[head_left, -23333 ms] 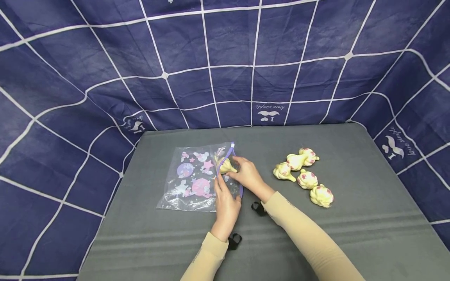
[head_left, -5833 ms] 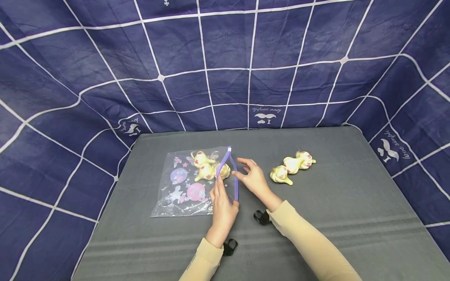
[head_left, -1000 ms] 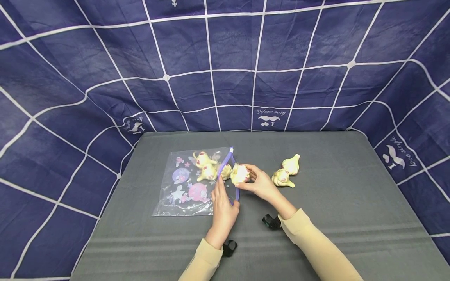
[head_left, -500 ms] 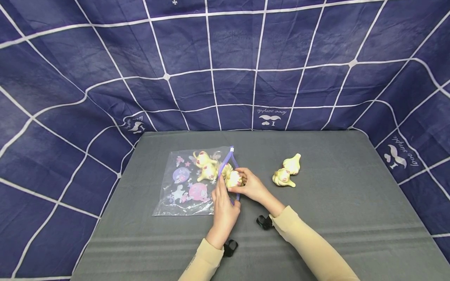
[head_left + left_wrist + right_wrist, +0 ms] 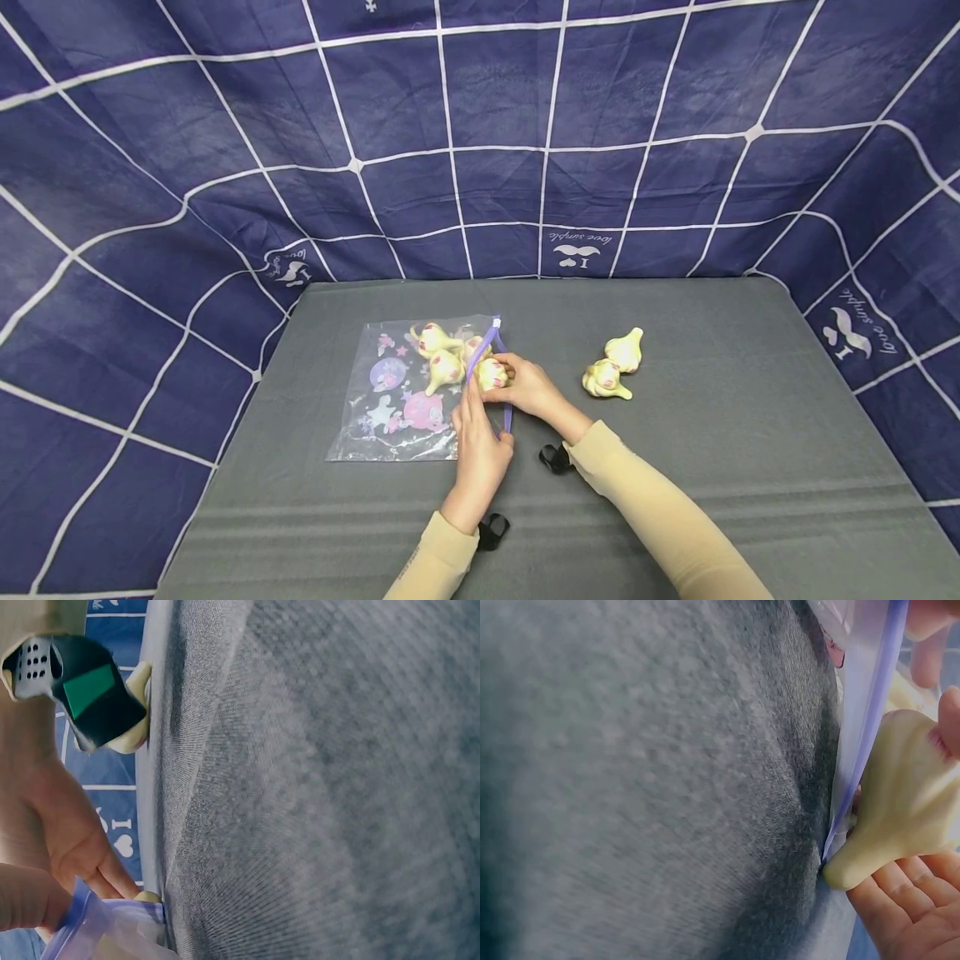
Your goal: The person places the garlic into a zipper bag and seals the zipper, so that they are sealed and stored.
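Observation:
A clear zip bag [image 5: 347, 442] with pink and purple prints lies flat, its purple-edged mouth facing right. My left hand [image 5: 480, 450] holds that mouth apart; in the left wrist view its thumb [image 5: 30, 898] bears on the purple zip strip [image 5: 75, 915]. My right hand [image 5: 531, 392] grips a garlic bulb [image 5: 492, 375] right at the mouth. Seen from the right wrist, this pale yellow garlic bulb [image 5: 907, 787] sits beside the zip edge [image 5: 870, 705], stem pointing down-left. Inside the bag are three more bulbs [image 5: 446, 367], partly behind printed film.
Two loose garlic bulbs [image 5: 624, 350] touch each other on the grey cloth-covered table [image 5: 750, 400], right of the hands. A dark blue curtain [image 5: 495, 192] with white grid lines surrounds the back and sides. Black camera straps [image 5: 493, 532] hang at the wrists.
The right hand has carried the garlic bulb left to the bag mouth; the bulbs inside have shifted a little. Earlier, more bulbs lay on the right. The left hand stays on the mouth.

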Tool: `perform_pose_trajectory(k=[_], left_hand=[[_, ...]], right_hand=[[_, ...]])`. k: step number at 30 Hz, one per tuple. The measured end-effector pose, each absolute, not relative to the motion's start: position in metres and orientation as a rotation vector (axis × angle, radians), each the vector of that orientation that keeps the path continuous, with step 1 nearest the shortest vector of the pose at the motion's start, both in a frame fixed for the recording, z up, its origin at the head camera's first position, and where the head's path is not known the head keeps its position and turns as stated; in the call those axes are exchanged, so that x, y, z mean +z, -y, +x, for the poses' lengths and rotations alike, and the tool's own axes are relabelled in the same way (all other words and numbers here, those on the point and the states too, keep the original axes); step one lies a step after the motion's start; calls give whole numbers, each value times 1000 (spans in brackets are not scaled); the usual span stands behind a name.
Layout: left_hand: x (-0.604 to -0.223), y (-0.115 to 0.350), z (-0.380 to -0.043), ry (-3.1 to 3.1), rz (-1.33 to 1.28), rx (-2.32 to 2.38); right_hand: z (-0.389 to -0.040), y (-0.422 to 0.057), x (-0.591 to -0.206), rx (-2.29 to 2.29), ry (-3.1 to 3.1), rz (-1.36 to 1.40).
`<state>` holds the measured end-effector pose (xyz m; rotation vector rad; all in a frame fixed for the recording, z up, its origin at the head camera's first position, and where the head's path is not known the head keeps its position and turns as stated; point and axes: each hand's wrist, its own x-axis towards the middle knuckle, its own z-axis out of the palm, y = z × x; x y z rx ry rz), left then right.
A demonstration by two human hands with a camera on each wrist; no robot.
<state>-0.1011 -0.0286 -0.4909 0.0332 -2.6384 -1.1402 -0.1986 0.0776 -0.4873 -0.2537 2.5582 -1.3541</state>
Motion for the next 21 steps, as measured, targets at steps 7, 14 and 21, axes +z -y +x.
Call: perform_pose_trajectory(k=[7,14,21], left_hand=[[-491,27,-101,2642,50,-1153],[-494,27,-100,2605,33,-1115],[-494,27,-100,2609,10,-1093]], right_hand=[[-205,-73,-487,-1352,-2575,-297],[-207,-67,-487,-1299,-2611,-403],[-209,-59,-484,-1229,-2639,-430]])
